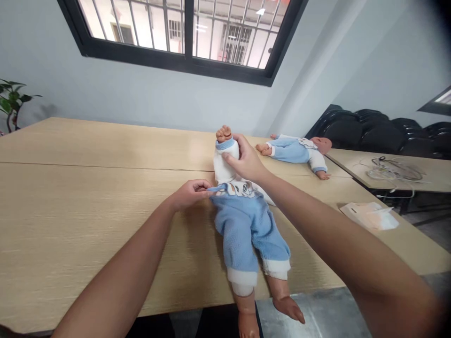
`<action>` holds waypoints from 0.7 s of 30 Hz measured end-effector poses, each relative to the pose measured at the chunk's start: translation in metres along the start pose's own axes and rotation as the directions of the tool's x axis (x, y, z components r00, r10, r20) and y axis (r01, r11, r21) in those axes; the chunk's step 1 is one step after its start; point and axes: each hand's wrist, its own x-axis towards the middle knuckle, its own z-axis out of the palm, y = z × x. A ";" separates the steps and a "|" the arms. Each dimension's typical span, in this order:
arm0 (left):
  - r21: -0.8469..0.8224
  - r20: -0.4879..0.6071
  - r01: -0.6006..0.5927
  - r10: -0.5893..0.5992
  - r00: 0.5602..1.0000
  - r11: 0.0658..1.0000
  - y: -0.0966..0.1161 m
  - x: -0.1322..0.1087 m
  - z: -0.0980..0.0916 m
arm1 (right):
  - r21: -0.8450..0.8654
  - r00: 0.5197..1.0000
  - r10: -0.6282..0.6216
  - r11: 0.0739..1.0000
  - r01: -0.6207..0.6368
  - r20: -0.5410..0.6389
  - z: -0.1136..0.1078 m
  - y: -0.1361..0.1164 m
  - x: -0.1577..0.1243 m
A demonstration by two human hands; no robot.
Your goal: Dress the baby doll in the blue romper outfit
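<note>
A baby doll (246,230) in blue trousers and a white top lies on the wooden table (88,197), its bare feet hanging past the near edge. My left hand (190,193) is closed in a pinch on the blue hem of the doll's top at its waist. My right hand (246,159) is wrapped around the doll's raised arm in its white sleeve (225,162), and the doll's small hand sticks up above the blue cuff. The doll's head is hidden behind my right hand.
A second doll (299,151) in the same blue and white clothes lies further back on the right. A folded white packet (369,215) lies at the table's right edge. Cables (391,171) lie on a neighbouring table, with black chairs (369,129) behind. A plant (12,101) stands far left.
</note>
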 end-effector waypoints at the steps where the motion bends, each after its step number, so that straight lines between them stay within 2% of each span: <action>1: -0.018 0.000 0.017 -0.017 1.000 1.000 0.000 0.000 -0.002 | 0.004 1.000 0.004 1.000 -0.004 -0.004 -0.001 0.001 0.000; 3: 0.013 -0.072 0.013 -0.012 0.997 1.000 -0.001 0.000 -0.003 | 0.005 1.000 0.016 1.000 -0.016 -0.008 -0.002 0.001 0.000; 5: 0.109 -0.221 -0.011 0.035 0.975 0.994 -0.004 0.004 0.001 | 0.012 1.000 0.019 1.000 -0.019 -0.007 -0.003 0.000 -0.001; 8: 0.234 -0.455 -0.022 0.129 0.881 0.972 -0.008 0.010 0.015 | 0.036 1.000 0.012 0.999 -0.012 0.014 -0.002 -0.001 -0.003; 11: 0.331 -0.591 -0.029 0.231 0.773 0.943 -0.008 0.012 0.031 | 0.016 0.999 -0.008 1.000 0.007 0.047 -0.002 -0.003 -0.005; 13: 0.461 -0.595 -0.053 0.352 0.723 0.886 -0.006 0.009 0.037 | -0.039 0.996 -0.051 0.998 0.054 0.079 -0.002 -0.007 -0.005; 16: 0.654 -0.507 -0.115 0.546 0.667 0.748 -0.004 0.005 0.038 | -0.171 0.974 -0.124 0.973 0.157 0.190 -0.004 -0.015 -0.003; 18: 0.714 -0.454 -0.163 0.627 0.633 0.681 -0.005 0.004 0.036 | -0.286 0.942 -0.082 0.941 0.180 0.325 -0.007 -0.023 0.000; 21: 0.734 -0.422 -0.218 0.684 0.595 0.643 -0.006 0.003 0.034 | -0.453 0.862 0.082 0.873 0.180 0.500 -0.013 -0.036 0.004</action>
